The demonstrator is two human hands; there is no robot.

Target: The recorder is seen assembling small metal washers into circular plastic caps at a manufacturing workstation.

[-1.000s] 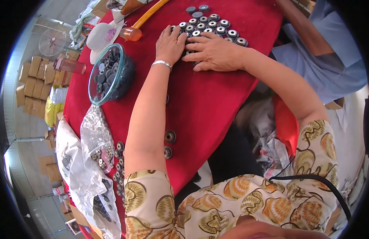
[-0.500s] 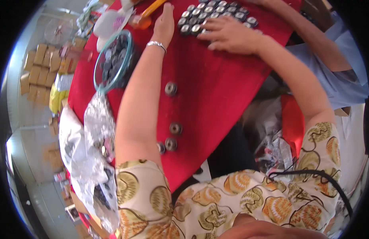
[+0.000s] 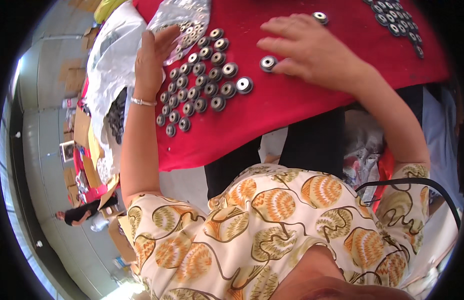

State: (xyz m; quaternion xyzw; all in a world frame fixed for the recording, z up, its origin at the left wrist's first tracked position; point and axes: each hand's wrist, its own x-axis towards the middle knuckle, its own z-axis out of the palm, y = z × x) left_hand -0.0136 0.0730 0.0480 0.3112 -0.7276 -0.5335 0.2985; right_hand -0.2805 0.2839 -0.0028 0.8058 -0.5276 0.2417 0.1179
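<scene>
My left hand (image 3: 151, 65) is open beside a silver plastic bag (image 3: 164, 17), its fingers stretched away from me and nothing seen in them. Just right of it, many small round black wheels with metal centres (image 3: 201, 80) lie spread in a loose group. My right hand (image 3: 312, 52) hovers low over the red cloth, palm down with fingers spread. A single black wheel (image 3: 268, 63) lies at its thumb tip; whether they touch I cannot tell. Beyond its knuckles lies another wheel (image 3: 320, 18).
Small metal parts (image 3: 191, 35) show on the silver bag. A second cluster of wheels (image 3: 396, 22) sits at the far right of the red-covered table (image 3: 232, 122). White sacking (image 3: 109, 60) hangs over the left side. Cartons (image 3: 82, 125) and a distant person (image 3: 81, 216) are further left.
The view has shifted toward the table's near side. Both hands have left the packed cluster of wheels; my left hand is now by the silver bag, my right by a lone wheel.
</scene>
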